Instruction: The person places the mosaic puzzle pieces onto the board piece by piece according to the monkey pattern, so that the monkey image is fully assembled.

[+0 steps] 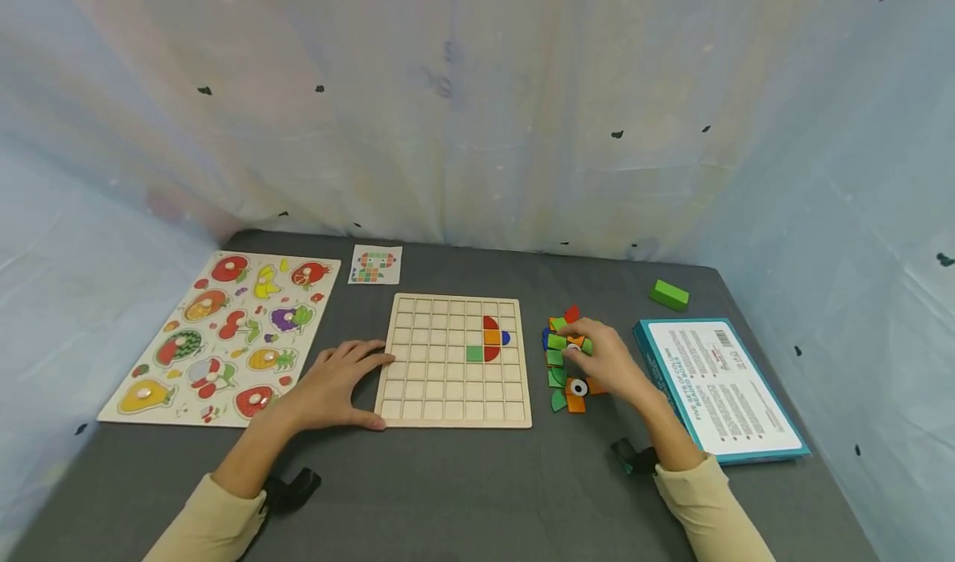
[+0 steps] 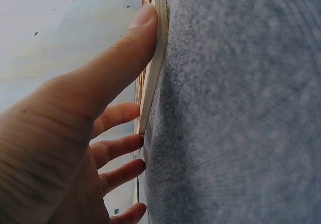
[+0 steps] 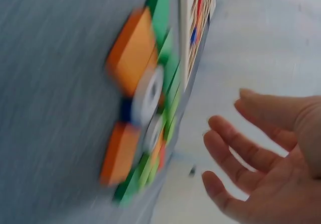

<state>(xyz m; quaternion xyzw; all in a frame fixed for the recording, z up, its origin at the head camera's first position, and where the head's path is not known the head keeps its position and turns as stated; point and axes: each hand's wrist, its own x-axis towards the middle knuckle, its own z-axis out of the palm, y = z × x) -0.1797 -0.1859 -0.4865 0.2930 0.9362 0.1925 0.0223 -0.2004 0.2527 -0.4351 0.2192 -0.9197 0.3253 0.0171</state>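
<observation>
The wooden grid board (image 1: 429,392) lies flat, with red, orange, green and blue pieces in cells right of its middle. My left hand (image 1: 332,392) rests at its left edge, thumb and fingertips touching the rim; the left wrist view shows the thumb (image 2: 120,58) on the board's edge (image 2: 154,73). My right hand (image 1: 608,363) hovers over a pile of coloured pieces (image 1: 555,356), fingers loosely bent. In the right wrist view that hand (image 3: 266,148) shows nothing between its fingers, beside an orange piece (image 3: 133,50) and a white ring piece (image 3: 149,96).
A fruit puzzle board (image 1: 254,297) lies on the left, and a small pattern card (image 1: 375,264) behind the grid board. On the right are a blue and white box (image 1: 724,388) and a green block (image 1: 669,295). Curtains stand behind and at both sides.
</observation>
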